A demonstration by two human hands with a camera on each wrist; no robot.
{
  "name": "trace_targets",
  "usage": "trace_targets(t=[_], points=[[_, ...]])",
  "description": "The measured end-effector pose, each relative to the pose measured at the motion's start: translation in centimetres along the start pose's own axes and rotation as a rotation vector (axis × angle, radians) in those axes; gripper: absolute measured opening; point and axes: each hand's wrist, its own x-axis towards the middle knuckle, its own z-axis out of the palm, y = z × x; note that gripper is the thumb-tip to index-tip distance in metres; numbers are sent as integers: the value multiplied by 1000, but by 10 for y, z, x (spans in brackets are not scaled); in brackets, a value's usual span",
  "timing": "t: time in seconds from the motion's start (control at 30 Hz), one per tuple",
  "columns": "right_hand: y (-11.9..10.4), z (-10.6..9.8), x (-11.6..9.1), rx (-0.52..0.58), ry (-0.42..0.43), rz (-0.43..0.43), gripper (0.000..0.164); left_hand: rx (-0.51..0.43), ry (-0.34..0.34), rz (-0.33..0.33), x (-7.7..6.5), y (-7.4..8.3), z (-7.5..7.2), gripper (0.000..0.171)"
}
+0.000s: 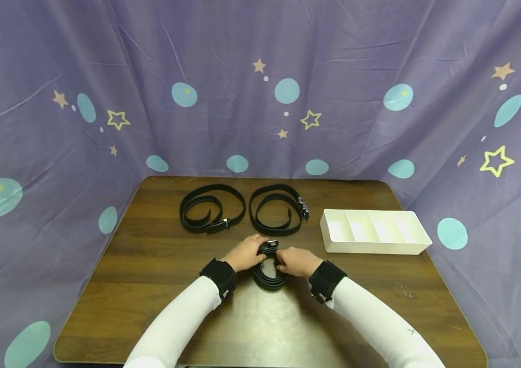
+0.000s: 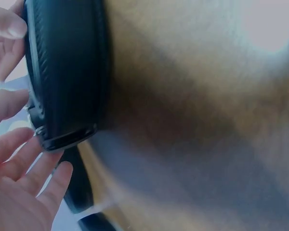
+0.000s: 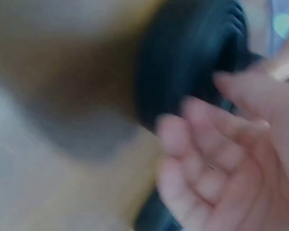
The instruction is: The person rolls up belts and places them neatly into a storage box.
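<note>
While open tabletop (image 1: 260, 327) reaches the near edge (image 1: 90, 363), left fingers (image 1: 252, 244) and right fingers (image 1: 287, 256) grip the coiled belt (image 1: 269, 282)

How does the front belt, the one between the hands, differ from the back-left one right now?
The front belt is wound in a tight, layered coil; the back-left belt lies in a wide, loose curl.
The left hand and right hand are on the front belt; neither touches the back-left belt.
The front belt sits nearer the wearer than the back-left belt.
Both are black, with metal buckles.
</note>
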Motion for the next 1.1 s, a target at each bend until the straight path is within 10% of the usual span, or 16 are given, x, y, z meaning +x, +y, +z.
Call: trace_targets(t=[0.17,0.33,0.43,0.77,1.1], points=[[5,-25,7,12,-21,10,13,93,36,7,-1,3,-11,44],[7,-23,21,-137,528,-114,5,155,145,112,-4,9,-10,17],[10,-10,33,-181,688,-178,25,192,129,214,-7,13,-2,13],[15,16,39,-53,329,-181,37,384,57,313,-16,26,17,23],[14,12,40,-19,335,-185,30,396,113,333,-16,22,23,25]])
